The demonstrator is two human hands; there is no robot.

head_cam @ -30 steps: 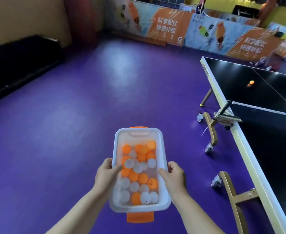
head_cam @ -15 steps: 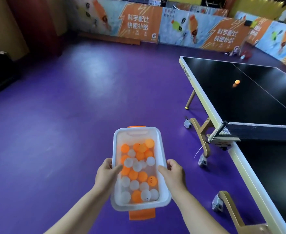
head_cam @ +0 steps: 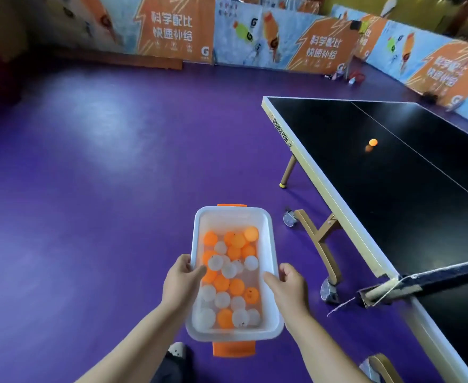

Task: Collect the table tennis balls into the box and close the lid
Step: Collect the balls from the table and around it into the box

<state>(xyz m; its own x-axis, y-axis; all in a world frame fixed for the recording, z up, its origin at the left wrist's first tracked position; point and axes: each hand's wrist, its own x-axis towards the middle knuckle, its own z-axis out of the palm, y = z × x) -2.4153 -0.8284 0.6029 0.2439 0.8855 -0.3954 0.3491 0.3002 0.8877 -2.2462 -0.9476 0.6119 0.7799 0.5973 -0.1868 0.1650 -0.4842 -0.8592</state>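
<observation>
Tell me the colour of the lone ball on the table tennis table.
Orange. The ball shows best in the head view, on the black tabletop.

I am in a table tennis hall. A black table (head_cam: pixel 365 203) with a net (head_cam: pixel 448 275), its edge marked DOUBLE FISH, stands to my right on a purple sports floor (head_cam: pixel 103 203). One orange ball (head_cam: pixel 373 142) lies on it, and low printed barriers (head_cam: pixel 254 37) in orange and pale blue fence off the court.
</observation>
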